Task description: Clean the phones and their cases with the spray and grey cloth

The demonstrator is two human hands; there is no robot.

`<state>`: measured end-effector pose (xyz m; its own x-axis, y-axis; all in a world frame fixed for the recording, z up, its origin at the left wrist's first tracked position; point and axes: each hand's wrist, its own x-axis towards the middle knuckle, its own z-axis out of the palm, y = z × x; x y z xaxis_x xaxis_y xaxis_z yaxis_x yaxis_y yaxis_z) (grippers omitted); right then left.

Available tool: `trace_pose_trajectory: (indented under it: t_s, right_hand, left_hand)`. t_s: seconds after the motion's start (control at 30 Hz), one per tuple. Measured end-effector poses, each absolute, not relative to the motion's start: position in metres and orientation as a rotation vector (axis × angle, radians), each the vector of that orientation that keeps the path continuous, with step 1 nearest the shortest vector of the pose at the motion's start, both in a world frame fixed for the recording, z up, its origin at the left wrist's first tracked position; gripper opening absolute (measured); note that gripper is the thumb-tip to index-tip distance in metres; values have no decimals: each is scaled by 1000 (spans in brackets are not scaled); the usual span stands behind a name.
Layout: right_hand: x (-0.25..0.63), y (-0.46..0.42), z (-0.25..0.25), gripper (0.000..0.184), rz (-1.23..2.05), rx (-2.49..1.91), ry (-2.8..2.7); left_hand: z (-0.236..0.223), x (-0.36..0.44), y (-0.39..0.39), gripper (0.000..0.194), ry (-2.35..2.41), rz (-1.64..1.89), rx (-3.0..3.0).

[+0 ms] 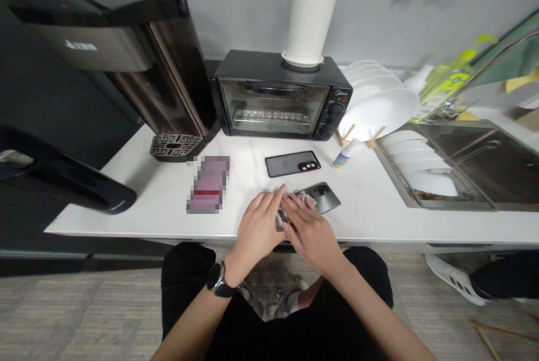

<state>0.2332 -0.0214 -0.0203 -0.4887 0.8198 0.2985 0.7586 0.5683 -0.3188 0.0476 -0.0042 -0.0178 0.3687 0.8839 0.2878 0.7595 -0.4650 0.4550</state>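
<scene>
A grey smartphone [330, 199] lies back side up near the counter's front edge, its camera block showing at the right end. My left hand [260, 225] is closed around the phone's left end, fingers at the far side and thumb at the near side. On top of the phone, my right hand [311, 232] presses a crumpled whitish cloth [308, 197], mostly covered by the fingers; whether it is fabric or tissue I cannot tell. Just beyond lies a black-rimmed translucent phone case [288, 165]. A small white bottle with a blue label [343, 156] stands right of the case.
Behind are a black toaster oven [273, 108] with a white utensil holder [311, 24] on top, and a water dispenser [168, 69]. A blurred-out pink object [208, 184] and a dark cylindrical appliance [71, 176] are left. Plates [379, 108] and a sink [484, 204] are right. Someone's shoe [455, 279] shows below.
</scene>
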Motion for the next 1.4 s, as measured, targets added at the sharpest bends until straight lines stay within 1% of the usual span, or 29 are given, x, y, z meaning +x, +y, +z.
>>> trace_pose_trajectory:
  t_s: [0.1, 0.23, 0.37, 0.47, 0.57, 0.67, 0.73, 0.8, 0.87, 1.0, 1.1, 1.23, 1.4]
  right_hand:
    - [229, -42, -21, 61, 217, -1200, -2425]
    - [265, -56, -31, 70, 110, -1341, -2337]
    - [305, -43, -39, 69, -26, -1571, -2195]
    - [310, -19, -38, 68, -27, -1643, -2144]
    - [290, 2, -32, 66, 30, -1619, -2122]
    - [252, 5, -23, 59, 153, -1459, -2213]
    - [227, -4, -18, 61, 236, -1364, -2273]
    - [209, -20, -17, 63, 262, -1348, -2269]
    - [203, -37, -18, 61, 262, -1341, -2263]
    - [227, -57, -25, 63, 251, -1295, -2329]
    - [263, -55, -32, 65, 145, -1385, -2283]
    - [304, -34, -38, 64, 2, -1590, -2149]
    - [303, 2, -33, 68, 25, -1677, -2073]
  left_hand:
    - [-18, 47, -5, 95, 1490, 726, 2377]
    - [-18, 47, -5, 104, 1460, 731, 2383]
    - [-19, 47, -3, 104, 1436, 737, 2376]
    - [-18, 47, -1, 105, 1416, 719, 2374]
    - [-17, 48, 0, 107, 1403, 701, 2372]
    - [-16, 48, -1, 101, 1410, 704, 2367]
    - [-17, 48, -3, 96, 1435, 721, 2358]
    - [-17, 47, -4, 99, 1463, 722, 2352]
    - [-18, 47, -5, 102, 1477, 698, 2352]
    - [-18, 48, -6, 105, 1493, 671, 2339]
    - [-16, 49, -5, 106, 1490, 693, 2321]
    - [-16, 48, -3, 108, 1462, 693, 2316]
    - [-16, 48, -2, 108, 1448, 702, 2286]
